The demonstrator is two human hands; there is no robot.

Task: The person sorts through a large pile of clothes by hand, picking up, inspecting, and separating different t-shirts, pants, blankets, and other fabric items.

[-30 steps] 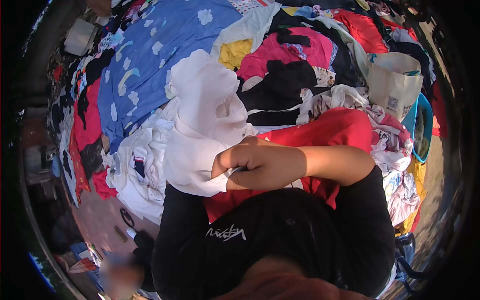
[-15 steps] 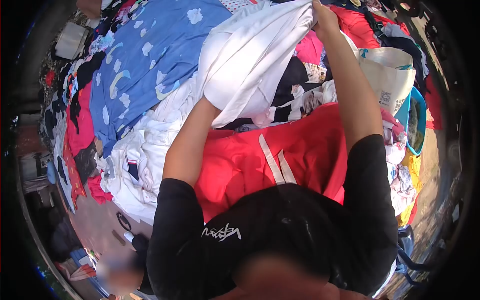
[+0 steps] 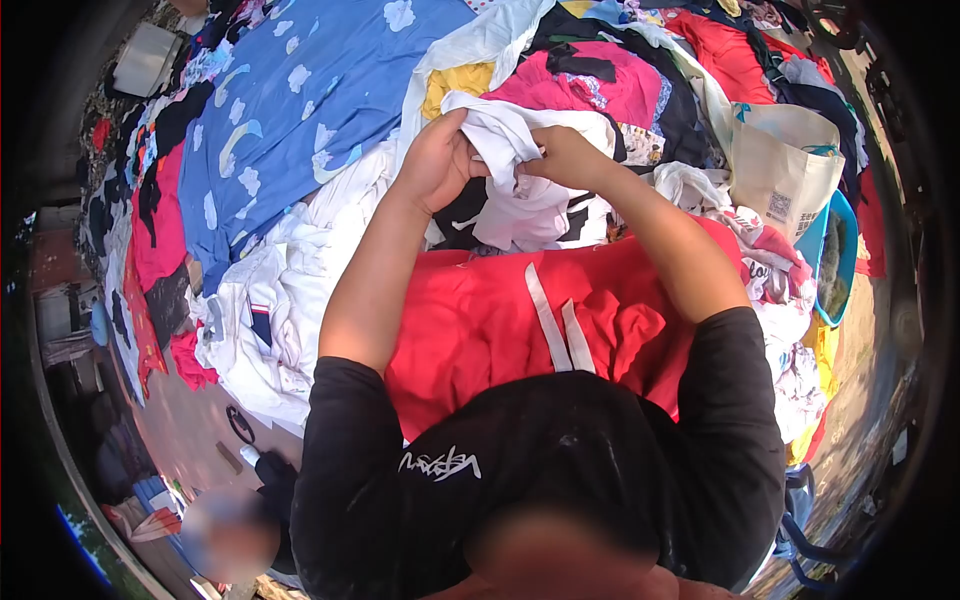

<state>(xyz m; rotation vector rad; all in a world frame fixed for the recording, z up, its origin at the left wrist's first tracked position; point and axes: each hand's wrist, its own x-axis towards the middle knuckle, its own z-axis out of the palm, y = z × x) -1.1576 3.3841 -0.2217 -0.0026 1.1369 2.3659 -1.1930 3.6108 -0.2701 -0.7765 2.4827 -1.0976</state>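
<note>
A white garment hangs bunched between my two hands, its kind hidden by the folds. My left hand is closed on its left edge, thumb up and fingers curled. From the other side, my right hand pinches the cloth with bent fingers. Below them are a pale pinkish-white cloth and black-and-white fabric. A red garment with white drawstrings spreads between my forearms, close against my body. Just beyond my hands are a yellow cloth and a bright pink garment.
A blue cloud-patterned sheet covers the left back, with a heap of white clothes in front. On the right stand a cream tote bag and a blue basket. Another person is at lower left.
The white garment was stretched high, with my right hand far up and my left inside its folds. Both hands have come together lower down, and the cloth is now gathered small between them.
</note>
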